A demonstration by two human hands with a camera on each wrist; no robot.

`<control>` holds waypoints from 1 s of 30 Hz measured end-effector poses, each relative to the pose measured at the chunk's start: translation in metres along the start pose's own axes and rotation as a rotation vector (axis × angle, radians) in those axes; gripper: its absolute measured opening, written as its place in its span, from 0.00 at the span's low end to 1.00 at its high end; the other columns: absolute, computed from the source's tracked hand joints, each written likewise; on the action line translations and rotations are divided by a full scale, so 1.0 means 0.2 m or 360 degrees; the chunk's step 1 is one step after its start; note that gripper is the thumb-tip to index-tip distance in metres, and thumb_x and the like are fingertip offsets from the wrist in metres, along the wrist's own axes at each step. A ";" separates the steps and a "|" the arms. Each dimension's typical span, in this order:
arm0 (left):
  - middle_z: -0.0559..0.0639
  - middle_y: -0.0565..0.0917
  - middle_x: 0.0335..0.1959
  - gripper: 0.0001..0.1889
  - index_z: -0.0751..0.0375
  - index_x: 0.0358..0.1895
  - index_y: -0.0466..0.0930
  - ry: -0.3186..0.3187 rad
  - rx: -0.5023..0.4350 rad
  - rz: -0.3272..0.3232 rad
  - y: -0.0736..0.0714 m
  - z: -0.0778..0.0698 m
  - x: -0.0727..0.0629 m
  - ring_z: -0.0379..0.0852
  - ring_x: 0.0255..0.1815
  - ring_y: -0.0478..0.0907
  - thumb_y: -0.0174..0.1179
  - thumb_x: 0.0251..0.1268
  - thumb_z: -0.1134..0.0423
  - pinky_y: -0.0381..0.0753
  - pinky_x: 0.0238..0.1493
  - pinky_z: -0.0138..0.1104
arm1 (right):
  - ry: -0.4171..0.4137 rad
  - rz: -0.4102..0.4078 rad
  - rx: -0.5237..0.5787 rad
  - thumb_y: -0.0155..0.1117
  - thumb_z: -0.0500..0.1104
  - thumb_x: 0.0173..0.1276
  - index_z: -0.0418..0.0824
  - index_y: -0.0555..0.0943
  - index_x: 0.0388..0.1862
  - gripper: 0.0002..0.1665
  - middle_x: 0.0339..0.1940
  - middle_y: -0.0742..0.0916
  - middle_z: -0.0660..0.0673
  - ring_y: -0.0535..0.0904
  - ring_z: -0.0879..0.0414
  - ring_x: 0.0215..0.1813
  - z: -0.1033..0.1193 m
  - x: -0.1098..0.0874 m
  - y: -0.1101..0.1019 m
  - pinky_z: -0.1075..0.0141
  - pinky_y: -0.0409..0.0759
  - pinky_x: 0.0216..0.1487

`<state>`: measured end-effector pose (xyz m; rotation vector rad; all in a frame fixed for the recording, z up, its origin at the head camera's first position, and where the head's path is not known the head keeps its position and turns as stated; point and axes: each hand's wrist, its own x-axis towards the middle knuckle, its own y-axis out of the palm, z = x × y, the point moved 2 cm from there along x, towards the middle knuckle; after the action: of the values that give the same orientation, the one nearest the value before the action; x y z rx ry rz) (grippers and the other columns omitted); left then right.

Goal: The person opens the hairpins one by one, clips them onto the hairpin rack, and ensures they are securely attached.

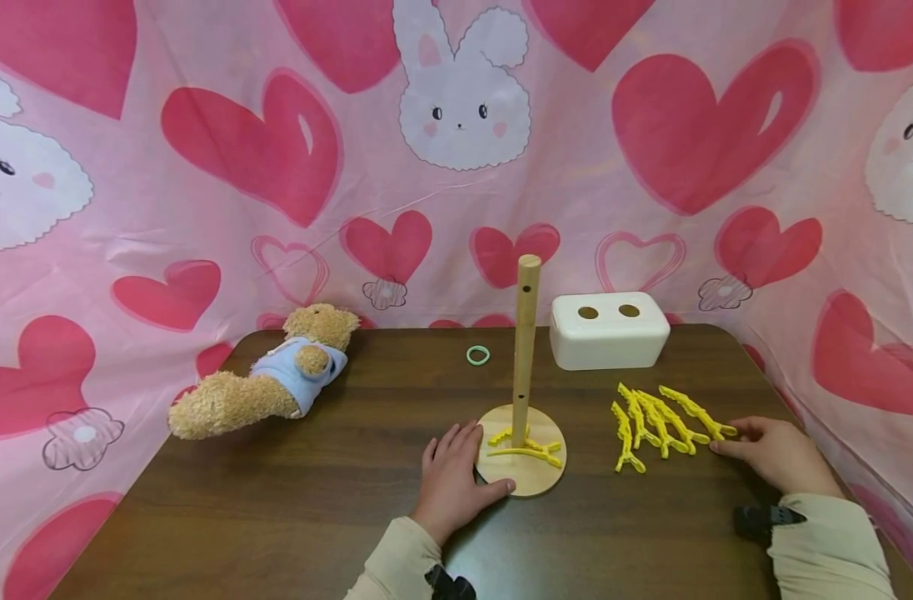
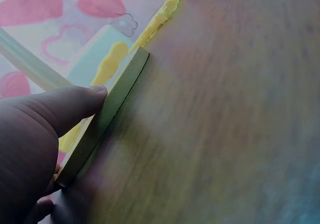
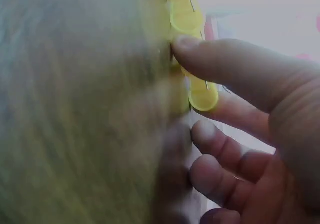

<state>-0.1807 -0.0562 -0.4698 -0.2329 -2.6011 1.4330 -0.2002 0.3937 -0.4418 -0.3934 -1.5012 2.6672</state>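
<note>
A wooden stand, a round base (image 1: 527, 483) with an upright pole (image 1: 526, 350), stands mid-table. My left hand (image 1: 451, 487) holds the base at its left edge; in the left wrist view its thumb (image 2: 90, 101) presses the rim. Yellow plastic clip arms (image 1: 531, 452) show low at the pole's foot, in front of and behind it. To the right lie several long, wavy yellow alligator clips (image 1: 655, 425). My right hand (image 1: 775, 457) pinches the forked end of the rightmost clip (image 1: 696, 412) between thumb and index finger; a metal spring shows in the right wrist view.
A white box (image 1: 610, 346) with two round holes stands behind the clips. A small green ring (image 1: 478, 356) lies left of the pole, near the back edge. At the back left lies a teddy bear (image 1: 276, 392) in a blue shirt. A pink heart-print cloth (image 1: 441, 200) hangs behind the table.
</note>
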 end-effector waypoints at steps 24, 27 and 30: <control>0.51 0.68 0.75 0.49 0.57 0.74 0.68 0.0013 0.0014 -0.0005 0.01 0.01 0.00 0.57 0.77 0.58 0.68 0.52 0.31 0.49 0.72 0.63 | -0.0307 -0.0400 0.0296 0.73 0.57 0.64 0.31 0.82 0.58 0.35 0.43 0.88 0.35 0.79 0.52 0.38 0.13 -0.04 0.08 0.68 0.76 0.30; 0.52 0.68 0.75 0.49 0.57 0.74 0.68 0.0015 0.0013 -0.0005 0.00 0.01 0.00 0.58 0.77 0.58 0.68 0.52 0.32 0.49 0.72 0.64 | -0.0369 -0.0350 0.0312 0.74 0.56 0.64 0.31 0.82 0.57 0.34 0.43 0.89 0.37 0.79 0.56 0.36 0.17 -0.04 0.09 0.69 0.77 0.30; 0.52 0.69 0.75 0.49 0.57 0.74 0.68 0.0015 0.0015 -0.0004 0.00 0.01 0.00 0.58 0.77 0.58 0.68 0.52 0.32 0.49 0.72 0.64 | -0.0418 -0.0277 0.0349 0.74 0.55 0.63 0.31 0.83 0.56 0.33 0.40 0.89 0.39 0.79 0.57 0.35 0.22 -0.05 0.10 0.68 0.78 0.31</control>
<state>-0.1808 -0.0574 -0.4709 -0.2344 -2.5853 1.4397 -0.2006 0.3449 -0.4362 0.0994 -1.2094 2.7832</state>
